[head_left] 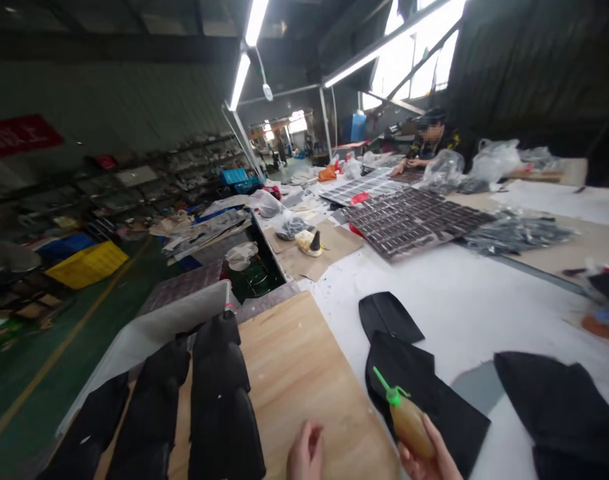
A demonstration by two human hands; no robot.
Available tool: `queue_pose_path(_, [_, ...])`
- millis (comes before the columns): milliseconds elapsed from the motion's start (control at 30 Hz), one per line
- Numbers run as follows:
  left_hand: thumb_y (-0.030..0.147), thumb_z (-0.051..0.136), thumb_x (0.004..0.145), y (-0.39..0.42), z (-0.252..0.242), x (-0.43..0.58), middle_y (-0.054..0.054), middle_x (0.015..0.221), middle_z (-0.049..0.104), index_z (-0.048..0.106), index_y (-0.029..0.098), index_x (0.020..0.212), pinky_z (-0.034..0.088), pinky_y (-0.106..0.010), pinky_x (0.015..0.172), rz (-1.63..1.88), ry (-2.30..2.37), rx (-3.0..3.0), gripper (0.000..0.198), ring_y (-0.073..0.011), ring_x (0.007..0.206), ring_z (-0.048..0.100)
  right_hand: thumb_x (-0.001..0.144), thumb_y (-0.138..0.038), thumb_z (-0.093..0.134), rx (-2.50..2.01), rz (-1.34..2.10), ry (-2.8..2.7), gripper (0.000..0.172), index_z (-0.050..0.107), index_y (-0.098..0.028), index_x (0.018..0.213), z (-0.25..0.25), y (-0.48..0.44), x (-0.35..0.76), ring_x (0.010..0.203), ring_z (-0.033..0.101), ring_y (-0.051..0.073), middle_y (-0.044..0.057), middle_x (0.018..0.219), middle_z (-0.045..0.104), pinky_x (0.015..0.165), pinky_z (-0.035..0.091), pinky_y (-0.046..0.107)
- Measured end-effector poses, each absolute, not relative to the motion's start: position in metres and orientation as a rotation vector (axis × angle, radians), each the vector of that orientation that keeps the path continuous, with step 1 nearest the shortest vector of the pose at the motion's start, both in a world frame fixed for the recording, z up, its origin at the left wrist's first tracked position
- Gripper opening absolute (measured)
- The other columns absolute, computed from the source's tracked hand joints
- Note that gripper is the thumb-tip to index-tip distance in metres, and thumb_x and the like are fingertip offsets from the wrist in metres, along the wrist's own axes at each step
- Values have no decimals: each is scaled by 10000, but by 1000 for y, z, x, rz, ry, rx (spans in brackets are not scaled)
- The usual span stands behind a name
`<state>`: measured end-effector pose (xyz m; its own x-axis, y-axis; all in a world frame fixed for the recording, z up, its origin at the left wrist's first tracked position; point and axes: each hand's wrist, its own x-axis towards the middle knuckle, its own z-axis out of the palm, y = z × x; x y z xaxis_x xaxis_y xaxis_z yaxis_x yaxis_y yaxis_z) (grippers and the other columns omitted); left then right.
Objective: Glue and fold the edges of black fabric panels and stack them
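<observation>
The right hand (437, 457) wraps its fingers around a bottle (411, 427) of tan liquid, its green spout (393, 396) tilted up toward the far left. The bottle is at the near right, in front of a black sheet (429, 390) on the white desk (459, 293); I cannot tell whether they touch. The left hand (306, 453) is over the near part of a wooden board (294, 353), its fingers curled with the tips close together (whether they pinch anything, I cannot tell). To its left, 3 rows of overlapping black pieces (222, 400) run along the board, near a pale bin (154, 337). Farther right lie a panel of dark strips (409, 217) and clear bags (497, 160), with 1 co-worker (427, 147) at the far side.
</observation>
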<state>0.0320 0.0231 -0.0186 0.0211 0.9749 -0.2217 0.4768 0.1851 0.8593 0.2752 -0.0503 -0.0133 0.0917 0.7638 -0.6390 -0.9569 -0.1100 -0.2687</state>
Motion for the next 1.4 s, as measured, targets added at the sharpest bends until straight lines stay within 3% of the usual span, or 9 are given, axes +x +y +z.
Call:
queue_pose_path(133, [169,446,906,44,-1,94,-62,1006,668,630,203,1009,537,-359,871,406,1166,2102,214,-197,958,655,616,-411,892,-759,1272,359,449,699,-162,934,3,-74,304,494,584,132,75,781,721,430,495,213])
queue_pose_path(233, [58,480,844,51,-5,139,-101,1232,590,586,191,1175,466,-428,1032,267,945,2398,372,-229,1201,551,597,-398,895,-786,1131,414,460,664,-196,939,4,-91,325,508,580,136,39,779,710,438,492,228])
queue_pose_path(367, [83,596,813,53,-28,176,-143,1389,492,520,166,1311,390,-479,1115,116,917,2609,511,-288,1362,409,557,-380,904,-828,1007,509,552,643,-192,1006,1,-114,348,560,597,147,54,834,714,464,508,240])
queue_pose_path(567, [97,550,865,71,-47,209,-82,1097,678,688,202,1058,474,-420,992,-130,831,2541,259,-240,1089,609,555,-407,892,-844,971,547,578,640,-195,1030,-3,-132,365,544,571,145,54,810,694,437,474,238])
queue_pose_path(733, [250,472,945,96,-24,219,-100,1059,713,669,167,1074,515,-367,911,383,1050,1965,249,-217,980,659,505,-436,906,-796,883,570,675,632,-180,1067,7,-132,365,551,531,127,81,838,684,464,475,244])
queue_pose_path(833, [335,482,946,119,15,215,-95,1083,709,646,152,1095,493,-350,943,688,1011,1766,287,-205,1006,638,508,-425,900,-792,870,540,672,624,-168,1065,15,-127,365,557,503,119,81,825,660,457,458,234])
queue_pose_path(933, [385,505,938,142,70,203,-65,923,708,664,139,977,506,-316,862,723,900,1790,296,-196,887,639,504,-415,892,-814,888,520,668,618,-151,1053,21,-117,368,571,488,115,83,834,637,451,458,229])
queue_pose_path(1100, [348,520,932,157,163,167,-69,1022,701,681,139,1058,486,-318,923,795,666,1771,292,-208,976,631,537,-450,859,-812,927,408,668,607,-167,1088,33,-96,377,582,463,107,61,874,590,433,466,225])
queue_pose_path(1400, [312,626,770,159,244,73,-14,778,654,674,151,929,515,-269,640,1053,849,1533,231,-189,739,631,526,-453,866,-823,1039,337,663,619,-150,1061,37,-75,364,568,439,96,72,866,559,386,424,195])
